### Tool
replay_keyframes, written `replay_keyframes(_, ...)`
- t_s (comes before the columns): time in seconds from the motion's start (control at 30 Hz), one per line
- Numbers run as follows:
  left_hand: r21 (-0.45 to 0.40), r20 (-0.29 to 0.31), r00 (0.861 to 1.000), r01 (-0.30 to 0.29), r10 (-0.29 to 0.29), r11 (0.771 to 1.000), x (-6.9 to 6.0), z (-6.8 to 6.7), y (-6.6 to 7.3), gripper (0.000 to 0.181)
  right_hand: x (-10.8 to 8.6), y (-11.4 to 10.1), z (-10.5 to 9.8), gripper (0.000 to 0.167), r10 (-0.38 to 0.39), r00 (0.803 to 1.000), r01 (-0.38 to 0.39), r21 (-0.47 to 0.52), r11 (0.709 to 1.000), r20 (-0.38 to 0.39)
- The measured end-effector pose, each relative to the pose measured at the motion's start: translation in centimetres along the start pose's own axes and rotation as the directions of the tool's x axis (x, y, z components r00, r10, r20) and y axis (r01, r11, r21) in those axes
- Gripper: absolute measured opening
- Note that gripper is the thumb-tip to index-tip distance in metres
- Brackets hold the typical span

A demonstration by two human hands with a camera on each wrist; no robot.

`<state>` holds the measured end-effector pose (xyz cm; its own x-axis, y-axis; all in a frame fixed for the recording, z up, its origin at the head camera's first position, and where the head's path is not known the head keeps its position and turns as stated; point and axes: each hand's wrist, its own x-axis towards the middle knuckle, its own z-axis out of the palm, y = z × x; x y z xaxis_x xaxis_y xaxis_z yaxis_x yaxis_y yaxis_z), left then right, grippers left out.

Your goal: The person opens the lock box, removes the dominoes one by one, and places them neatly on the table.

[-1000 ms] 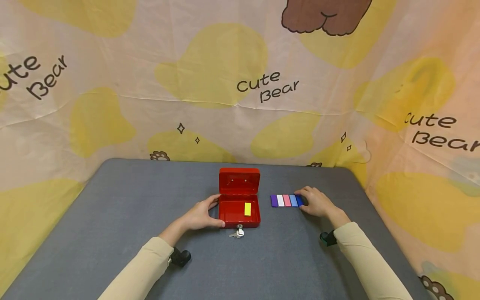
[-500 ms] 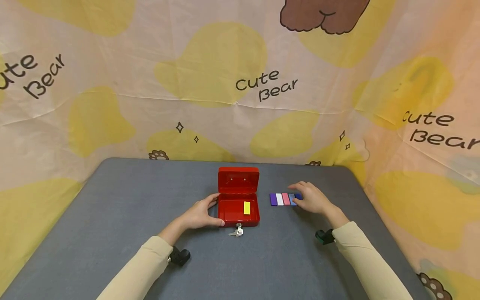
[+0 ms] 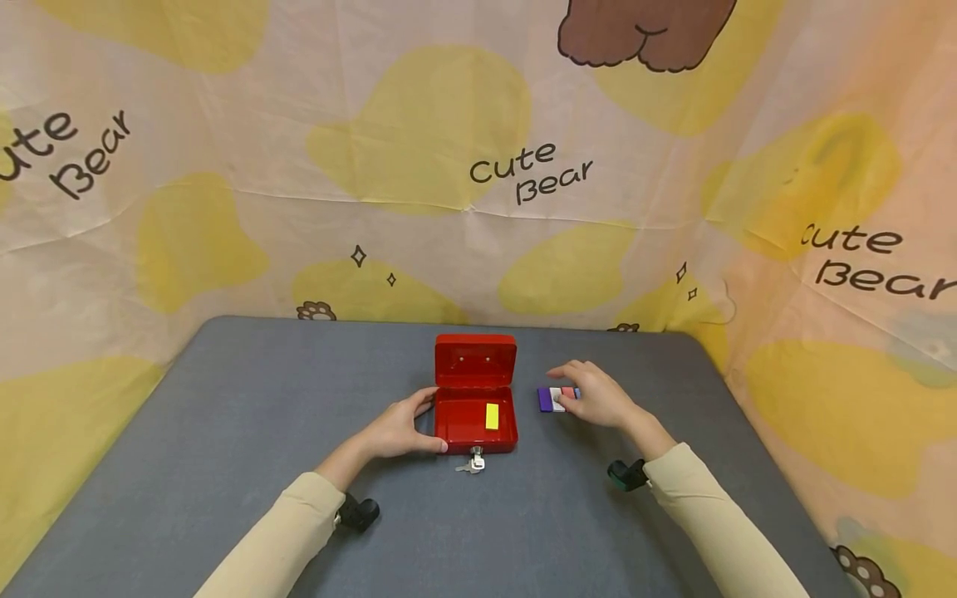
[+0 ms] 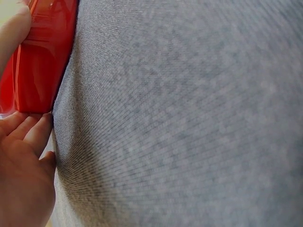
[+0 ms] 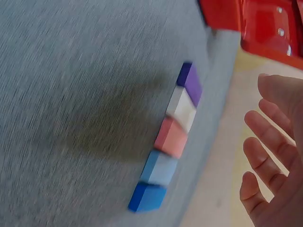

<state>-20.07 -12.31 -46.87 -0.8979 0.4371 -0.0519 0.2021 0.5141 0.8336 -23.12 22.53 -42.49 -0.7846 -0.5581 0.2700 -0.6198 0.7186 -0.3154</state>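
A red metal cash box (image 3: 458, 432) stands with its lid (image 3: 476, 365) up in the head view. Inside it lies a yellow block (image 3: 492, 416). My left hand (image 3: 396, 428) grips the box's left side, thumb at the front corner and fingers at the rear. To the right, a purple block (image 5: 190, 82), a white block (image 5: 181, 108), a pink block (image 5: 171, 137), a light blue block (image 5: 159, 168) and a dark blue block (image 5: 147, 197) lie in a row. My right hand (image 3: 596, 397) hovers over the row with parted fingers, holding nothing; it hides part of the row in the head view.
Keys (image 3: 473, 465) hang from the lock at the box's front. A grey cloth covers the table (image 3: 299, 374). Behind and beside it hangs a printed fabric backdrop (image 3: 419, 124).
My right hand has left the dark blue end of the row and moved left above the blocks, towards the purple end. The left hand and the box stay in place.
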Motion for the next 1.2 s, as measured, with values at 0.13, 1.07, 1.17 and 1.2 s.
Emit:
replay_keyframes(0.13,0.002,-0.002,1.0,-0.008,0.008,1.0,0.0,0.0,0.0,0.093,0.6,-1.3,0.1,0.037,0.025,0.998,-0.027,0.032,0.999,0.062)
replay_keyframes(1.07,-0.006,0.005,1.0,0.001,-0.001,1.0,0.0,0.0,0.0,0.095,3.7,-8.7,1.5,0.022,0.088,0.982,-0.106,0.103,0.989,0.166)
replay_keyframes(1.17,-0.011,0.004,1.0,0.002,-0.002,1.0,0.0,-0.1,0.1,0.095,3.9,-9.4,1.6,0.023,0.126,0.971,-0.151,0.114,0.982,0.201)
replay_keyframes(1.2,-0.01,0.004,1.0,0.002,-0.002,1.0,0.0,0.0,0.1,0.095,4.0,-9.6,1.7,0.023,0.142,0.967,-0.169,0.116,0.979,0.213)
